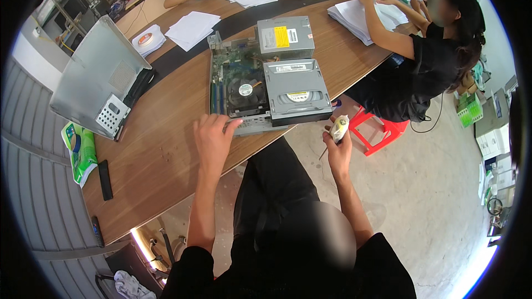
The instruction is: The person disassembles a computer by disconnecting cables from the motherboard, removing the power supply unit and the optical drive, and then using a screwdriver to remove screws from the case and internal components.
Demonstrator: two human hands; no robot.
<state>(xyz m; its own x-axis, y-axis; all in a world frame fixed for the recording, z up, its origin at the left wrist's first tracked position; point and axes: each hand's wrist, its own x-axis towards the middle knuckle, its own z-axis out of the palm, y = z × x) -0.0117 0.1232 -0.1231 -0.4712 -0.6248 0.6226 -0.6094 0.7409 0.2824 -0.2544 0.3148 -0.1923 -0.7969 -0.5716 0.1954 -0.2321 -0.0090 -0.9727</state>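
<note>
from where i stand, the opened computer case [256, 122] sits at the table [166, 152] edge, near right corner jutting past it, probably for easy reach. left hand [213, 137] is at its near left corner, fingers loosely bent, thumb against the front, likely steadying it; right hand [339, 150] grips a screwdriver [339, 128] beyond the edge, shaft angled down, seemingly kept clear, both forearms stretched forward.

1. Left hand [213, 134]: over the desk [160, 158], back upward, fingers slightly bent, thumb spread rightward.
2. Right hand [339, 147]: just off the desk's near edge, fingers curled closed.
3. Bare forearms [202, 199]: apart, both reaching deskward.
</note>
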